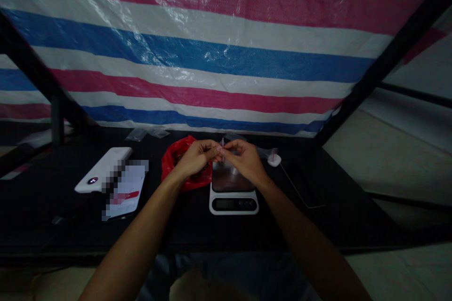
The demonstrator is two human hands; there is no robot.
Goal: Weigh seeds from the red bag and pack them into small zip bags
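Observation:
My left hand [198, 156] and my right hand [243, 157] meet above the back of a white digital scale [233, 202] with a metal plate. Between their pinched fingertips is a small clear plastic bag [222, 143], mostly hidden by the fingers. A red plastic bag [171, 157] lies open just left of the scale, partly behind my left hand and wrist. Small dark items show inside it, too dim to make out.
A white power bank [102, 169] and a phone-like device [129, 190] lie at the left. Clear bags [137, 134] lie at the back. On the right are a white round object [274, 160] and a dark flat device [303, 183]. Striped sheeting [212, 56] hangs behind the black table [190, 225].

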